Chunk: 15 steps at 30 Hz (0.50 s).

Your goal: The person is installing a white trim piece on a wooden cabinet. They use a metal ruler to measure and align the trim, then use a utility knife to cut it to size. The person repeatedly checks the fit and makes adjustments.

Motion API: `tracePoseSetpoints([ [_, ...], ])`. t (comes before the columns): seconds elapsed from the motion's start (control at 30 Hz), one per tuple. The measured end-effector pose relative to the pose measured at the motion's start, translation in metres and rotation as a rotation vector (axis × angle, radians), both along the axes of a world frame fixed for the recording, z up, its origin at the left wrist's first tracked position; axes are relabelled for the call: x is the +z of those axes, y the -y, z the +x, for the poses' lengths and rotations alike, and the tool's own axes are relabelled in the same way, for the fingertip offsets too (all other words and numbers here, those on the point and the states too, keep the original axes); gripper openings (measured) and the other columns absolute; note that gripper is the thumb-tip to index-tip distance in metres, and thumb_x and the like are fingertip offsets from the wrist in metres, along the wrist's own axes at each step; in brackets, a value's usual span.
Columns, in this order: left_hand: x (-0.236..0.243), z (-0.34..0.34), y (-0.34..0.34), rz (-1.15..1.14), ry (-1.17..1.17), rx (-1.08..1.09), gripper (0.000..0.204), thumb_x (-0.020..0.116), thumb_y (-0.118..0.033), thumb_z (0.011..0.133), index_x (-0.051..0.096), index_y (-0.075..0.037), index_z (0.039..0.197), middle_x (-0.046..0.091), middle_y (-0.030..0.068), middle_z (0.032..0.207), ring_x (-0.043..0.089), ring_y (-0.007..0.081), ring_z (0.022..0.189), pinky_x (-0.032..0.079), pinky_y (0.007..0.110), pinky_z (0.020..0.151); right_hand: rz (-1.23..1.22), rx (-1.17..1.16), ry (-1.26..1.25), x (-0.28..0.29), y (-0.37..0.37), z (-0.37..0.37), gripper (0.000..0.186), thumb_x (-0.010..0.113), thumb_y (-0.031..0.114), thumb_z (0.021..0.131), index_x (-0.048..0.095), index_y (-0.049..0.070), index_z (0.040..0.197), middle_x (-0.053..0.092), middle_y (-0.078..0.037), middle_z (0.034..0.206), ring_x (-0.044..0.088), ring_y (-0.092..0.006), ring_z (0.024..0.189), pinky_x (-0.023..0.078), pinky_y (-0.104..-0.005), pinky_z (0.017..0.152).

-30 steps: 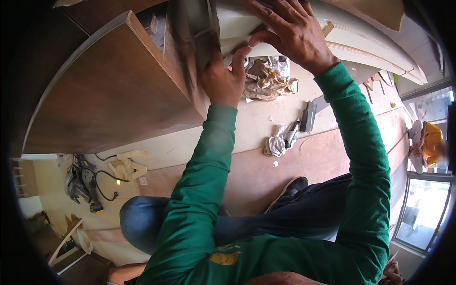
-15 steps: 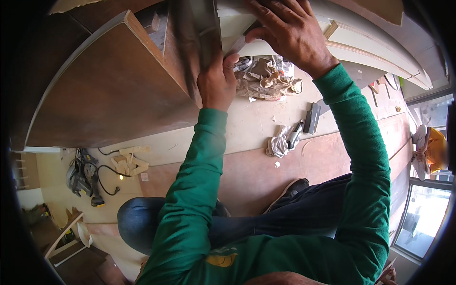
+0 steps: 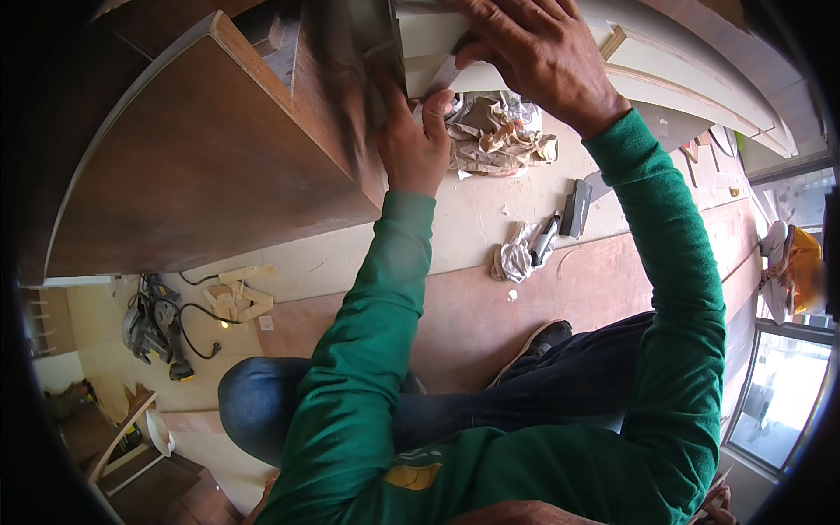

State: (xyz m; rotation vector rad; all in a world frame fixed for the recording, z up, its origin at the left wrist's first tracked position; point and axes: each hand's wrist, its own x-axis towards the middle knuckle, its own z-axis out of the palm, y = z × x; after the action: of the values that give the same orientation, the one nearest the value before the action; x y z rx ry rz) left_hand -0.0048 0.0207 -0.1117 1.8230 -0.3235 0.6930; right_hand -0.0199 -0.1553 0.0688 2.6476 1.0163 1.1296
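My left hand (image 3: pixel 418 144) reaches up to the lower edge of a dark, glossy panel (image 3: pixel 372 35). Its thumb stands apart on the near side, while the fingers wrap onto the panel and are partly lost in shadow. To its right, my right hand (image 3: pixel 547 70) leans over a white board (image 3: pixel 424 39), fingers extended beyond the top of the picture. Under its bent thumb lies a narrow greyish flat piece (image 3: pixel 444 77) with a dark end, slanting down toward my left thumb. Its exact kind is unclear, and my right fingertips are hidden.
A large brown curved-edge cabinet panel (image 3: pixel 201 166) stands at left. Crumpled paper (image 3: pixel 503 140) and a black block-like object (image 3: pixel 575 207) lie on the floor. A corded power tool (image 3: pixel 157 324) sits at far left. At far right is a person in orange (image 3: pixel 801 271) by a window.
My left hand has shifted slightly right and up, closer to the greyish piece. My right hand has moved only a little. The crumpled paper and tools stay in place.
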Motion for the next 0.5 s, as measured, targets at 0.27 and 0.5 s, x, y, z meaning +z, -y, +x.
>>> tracePoseSetpoints([
  [0.27, -0.003, 0.009, -0.002, -0.012, -0.001, 0.01, 0.056, 0.072, -0.045, 0.11, 0.064, 0.002, 0.138, 0.083, 0.0151, 0.104, 0.082, 0.0265, 0.077, 0.065, 0.038, 0.069, 0.155, -0.159, -0.296, -0.001, -0.012, -0.007, 0.048, 0.079, 0.027, 0.099, 0.066, 0.006, 0.14, 0.082, -0.011, 0.111, 0.076, -0.0311, 0.1, 0.058, -0.0451, 0.082],
  [0.5, 0.004, 0.005, 0.007, -0.074, 0.096, 0.027, 0.043, 0.078, -0.029, 0.107, 0.069, 0.006, 0.131, 0.081, 0.0163, 0.107, 0.08, 0.0237, 0.081, 0.067, 0.035, 0.071, 0.17, -0.127, -0.068, -0.02, 0.001, 0.0, 0.06, 0.083, 0.033, 0.093, 0.068, 0.017, 0.148, 0.078, -0.005, 0.134, 0.071, -0.0279, 0.122, 0.052, -0.0481, 0.101],
])
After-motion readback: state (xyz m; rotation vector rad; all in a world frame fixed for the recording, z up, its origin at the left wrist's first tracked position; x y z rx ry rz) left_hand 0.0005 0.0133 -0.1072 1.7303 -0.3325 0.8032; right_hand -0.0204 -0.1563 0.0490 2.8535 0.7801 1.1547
